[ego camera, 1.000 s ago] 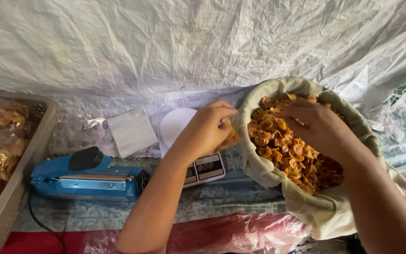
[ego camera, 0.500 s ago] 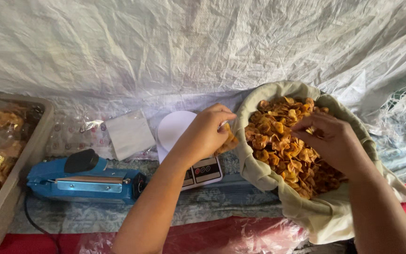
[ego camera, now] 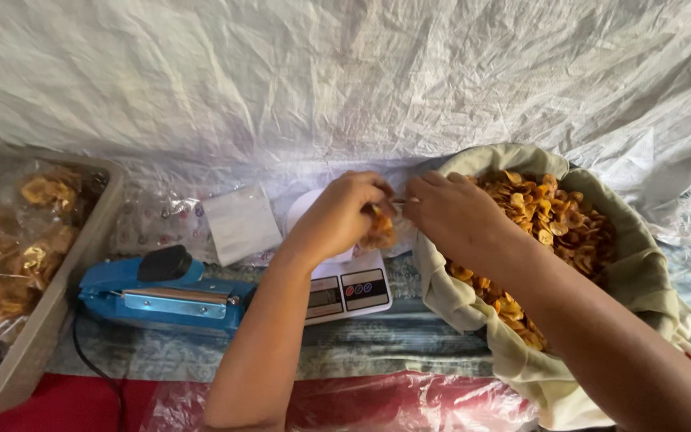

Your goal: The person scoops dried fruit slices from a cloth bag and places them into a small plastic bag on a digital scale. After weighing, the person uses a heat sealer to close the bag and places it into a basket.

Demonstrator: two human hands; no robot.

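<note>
Chips (ego camera: pixel 379 230), a small golden cluster, sit pinched in the left hand (ego camera: pixel 344 218) above the white digital scale (ego camera: pixel 345 290). Right hand (ego camera: pixel 451 214) meets it, fingers narrowed at the same cluster. Cloth sack of chips (ego camera: pixel 633 272) lies right; blue heat sealer (ego camera: pixel 161 292) left.

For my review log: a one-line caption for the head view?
Both hands meet over a white scale, the left hand holding chips, beside a chip-filled sack.

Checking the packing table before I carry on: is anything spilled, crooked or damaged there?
Nothing stands out. The chips sit inside the cloth sack, none loose on the table. The scale and blue sealer lie flat; both hands meet over the scale.
</note>
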